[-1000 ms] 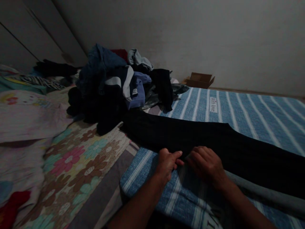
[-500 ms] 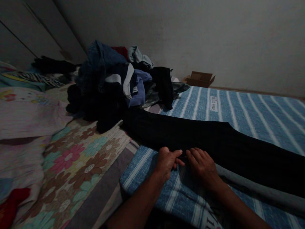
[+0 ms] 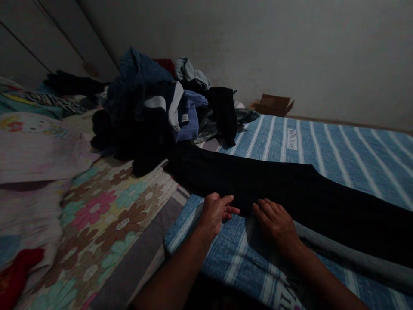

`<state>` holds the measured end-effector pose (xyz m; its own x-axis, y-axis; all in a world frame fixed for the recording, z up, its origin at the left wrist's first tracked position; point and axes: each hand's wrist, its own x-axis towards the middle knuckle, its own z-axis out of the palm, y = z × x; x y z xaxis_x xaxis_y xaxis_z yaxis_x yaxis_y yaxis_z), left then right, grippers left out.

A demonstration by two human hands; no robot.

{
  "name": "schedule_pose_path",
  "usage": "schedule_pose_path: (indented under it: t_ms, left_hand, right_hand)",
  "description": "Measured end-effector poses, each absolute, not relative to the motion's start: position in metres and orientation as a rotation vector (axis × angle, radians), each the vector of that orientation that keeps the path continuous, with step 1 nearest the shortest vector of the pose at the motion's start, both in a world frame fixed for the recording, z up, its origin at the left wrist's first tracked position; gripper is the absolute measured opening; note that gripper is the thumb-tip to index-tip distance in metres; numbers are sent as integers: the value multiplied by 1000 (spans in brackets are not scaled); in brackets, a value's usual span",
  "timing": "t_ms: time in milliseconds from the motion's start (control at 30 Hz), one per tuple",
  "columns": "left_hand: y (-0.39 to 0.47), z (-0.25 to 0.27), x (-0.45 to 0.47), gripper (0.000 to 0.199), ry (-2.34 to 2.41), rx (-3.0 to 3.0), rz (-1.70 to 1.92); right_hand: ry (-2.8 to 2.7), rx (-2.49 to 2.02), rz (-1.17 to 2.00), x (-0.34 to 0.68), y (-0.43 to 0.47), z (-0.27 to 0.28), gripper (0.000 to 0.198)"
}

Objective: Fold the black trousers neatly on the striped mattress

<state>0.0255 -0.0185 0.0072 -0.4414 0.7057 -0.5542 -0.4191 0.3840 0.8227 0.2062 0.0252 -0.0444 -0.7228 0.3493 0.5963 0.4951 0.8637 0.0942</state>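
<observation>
A pair of black trousers (image 3: 258, 178) lies stretched out flat, from the clothes pile across the blue striped bedding to the right edge. My left hand (image 3: 219, 211) is at its near edge, thumb above and fingers curled below, with the dark cloth between them. A short way to the right, my right hand (image 3: 274, 221) grips the same edge with bent fingers; its thumb is hidden. A grey strip of cloth (image 3: 348, 252) shows along the trousers' near side, right of my right hand.
A heap of clothes (image 3: 145, 99) rises at the back left. Pink printed cloth (image 3: 41, 148) and a red item (image 3: 21, 271) lie on the left, beside a floral sheet (image 3: 122, 224). The striped bedding (image 3: 335, 146) reaches toward the wall, near an open cardboard box (image 3: 274, 105).
My left hand has slid left along the trousers' near edge, widening the space between my hands. My right hand stays nearly in place. The view has shifted slightly.
</observation>
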Motion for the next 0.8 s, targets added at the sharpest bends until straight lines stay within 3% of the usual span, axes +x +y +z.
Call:
schedule_pose_path:
  t_ms: [533, 800]
  left_hand:
    - [-29, 5, 16, 18, 1560, 409, 1274]
    - [-34, 3, -20, 25, 1509, 251, 1559]
  right_hand:
    - [-2449, -574, -257, 212, 20, -53, 33]
    - [-2420, -569, -206, 215, 15, -67, 36]
